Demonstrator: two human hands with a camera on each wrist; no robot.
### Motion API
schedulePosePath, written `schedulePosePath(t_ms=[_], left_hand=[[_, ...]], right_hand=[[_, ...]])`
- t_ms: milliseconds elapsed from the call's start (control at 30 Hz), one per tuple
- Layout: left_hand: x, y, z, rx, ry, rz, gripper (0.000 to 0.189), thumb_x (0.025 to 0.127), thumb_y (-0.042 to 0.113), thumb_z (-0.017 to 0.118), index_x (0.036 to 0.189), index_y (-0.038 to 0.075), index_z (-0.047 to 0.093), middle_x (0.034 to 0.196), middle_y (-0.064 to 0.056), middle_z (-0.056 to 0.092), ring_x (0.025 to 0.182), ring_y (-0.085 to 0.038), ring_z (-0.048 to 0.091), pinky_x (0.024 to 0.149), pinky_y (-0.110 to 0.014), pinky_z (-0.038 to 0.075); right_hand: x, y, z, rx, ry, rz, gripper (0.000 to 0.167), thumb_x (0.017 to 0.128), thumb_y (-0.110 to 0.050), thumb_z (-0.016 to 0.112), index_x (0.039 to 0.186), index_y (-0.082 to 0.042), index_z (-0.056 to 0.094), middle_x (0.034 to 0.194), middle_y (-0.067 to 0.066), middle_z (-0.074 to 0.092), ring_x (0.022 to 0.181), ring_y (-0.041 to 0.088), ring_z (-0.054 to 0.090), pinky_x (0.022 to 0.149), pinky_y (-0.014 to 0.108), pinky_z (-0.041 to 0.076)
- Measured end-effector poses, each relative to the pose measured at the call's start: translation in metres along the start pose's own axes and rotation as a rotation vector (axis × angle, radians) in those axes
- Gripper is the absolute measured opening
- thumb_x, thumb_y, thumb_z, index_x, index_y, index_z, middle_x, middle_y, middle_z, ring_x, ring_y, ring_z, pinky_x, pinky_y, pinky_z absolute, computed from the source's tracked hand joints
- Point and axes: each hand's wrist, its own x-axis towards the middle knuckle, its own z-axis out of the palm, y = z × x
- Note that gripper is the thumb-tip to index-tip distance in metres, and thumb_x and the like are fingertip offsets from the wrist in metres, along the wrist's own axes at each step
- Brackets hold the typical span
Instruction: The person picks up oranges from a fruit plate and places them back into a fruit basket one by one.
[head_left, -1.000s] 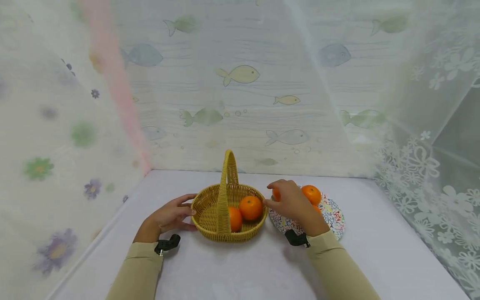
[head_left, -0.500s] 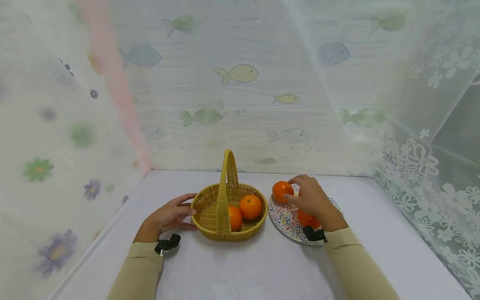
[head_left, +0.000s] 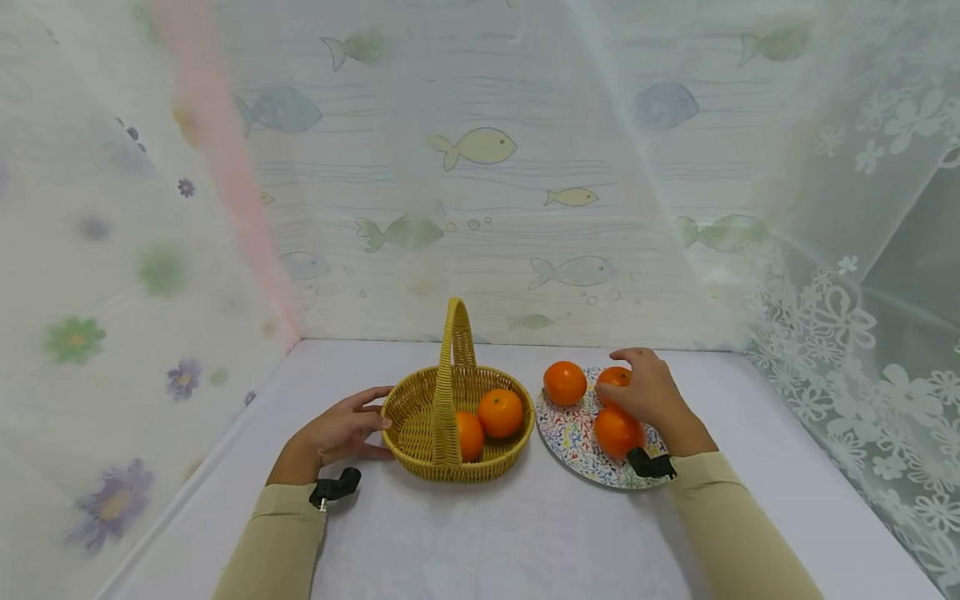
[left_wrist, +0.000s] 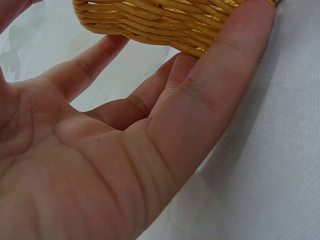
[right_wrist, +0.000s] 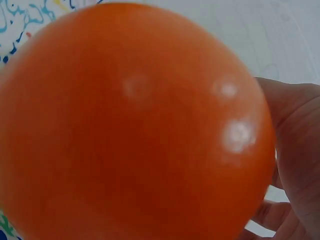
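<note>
A yellow wicker basket (head_left: 408, 450) with a tall arched handle stands mid-table. Two oranges (head_left: 501, 413) lie in its right half, one partly behind the handle. My left hand (head_left: 347, 429) holds the basket's left end, thumb at the rim and fingers spread around the side; the wicker wall (left_wrist: 150, 22) meets the fingers in the left wrist view. Over the patterned plate (head_left: 570, 454), my right hand (head_left: 651, 396) is spread around the back orange (head_left: 613, 377), thumb in front of it. Another orange (head_left: 565, 383) sits at the plate's left, and the front orange (right_wrist: 135, 125) fills the right wrist view.
White cloth covers the table (head_left: 465, 542). A fish-print curtain (head_left: 480, 250) hangs behind its back edge, with a flowered sheet (head_left: 112, 375) at left and a lace-like curtain (head_left: 862, 392) at right.
My right hand has moved right across the plate, from the left orange to the back one, uncovering the left and front oranges. The left hand and basket have stayed put.
</note>
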Motion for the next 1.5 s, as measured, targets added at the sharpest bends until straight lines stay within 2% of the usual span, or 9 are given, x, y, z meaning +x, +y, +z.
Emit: schedulePosePath(t_ms=[300,433,733,1133,1500], left_hand=[[-0.002,0.003,0.001,0.018,-0.008,-0.006,0.075,0.097,0.007,0.064,0.163,0.017,0.029,0.163,-0.023,0.035,0.141,-0.037,0.048,0.097,-0.065,0.055],[-0.002,0.003,0.001,0.016,0.002,-0.011,0.075,0.097,0.007,0.065,0.162,0.017,0.03,0.163,-0.022,0.036,0.139,-0.036,0.049,0.096,-0.065,0.055],[-0.001,0.002,0.001,0.005,0.002,-0.009,0.077,0.096,0.007,0.066,0.162,0.017,0.03,0.164,-0.022,0.033,0.14,-0.038,0.048,0.096,-0.065,0.055],[-0.003,0.004,0.002,-0.003,-0.021,-0.009,0.076,0.097,0.005,0.063,0.163,0.016,0.027,0.165,-0.023,0.031,0.138,-0.035,0.05,0.097,-0.065,0.055],[-0.002,0.002,0.002,-0.018,-0.007,-0.013,0.074,0.097,0.005,0.064,0.162,0.017,0.031,0.162,-0.022,0.036,0.136,-0.036,0.052,0.096,-0.065,0.054]], right_hand=[[0.007,0.005,-0.003,0.044,-0.085,0.085,0.077,0.087,-0.039,0.076,0.149,-0.004,0.047,0.151,0.028,0.046,0.131,0.047,0.047,0.107,0.067,0.046],[0.01,0.006,-0.004,0.039,-0.109,0.096,0.077,0.086,-0.037,0.076,0.148,-0.002,0.047,0.145,0.03,0.05,0.125,0.046,0.052,0.105,0.065,0.049],[0.012,0.011,-0.001,0.055,-0.156,0.123,0.083,0.085,-0.035,0.079,0.151,0.0,0.043,0.145,0.028,0.054,0.121,0.043,0.058,0.103,0.06,0.053],[0.009,0.01,-0.005,0.049,-0.157,0.127,0.079,0.084,-0.037,0.08,0.146,0.0,0.048,0.139,0.027,0.057,0.115,0.041,0.06,0.098,0.056,0.057],[0.007,0.002,-0.016,0.127,-0.103,0.124,0.075,0.088,-0.036,0.077,0.149,-0.004,0.048,0.144,0.027,0.055,0.121,0.043,0.057,0.1,0.056,0.056]])
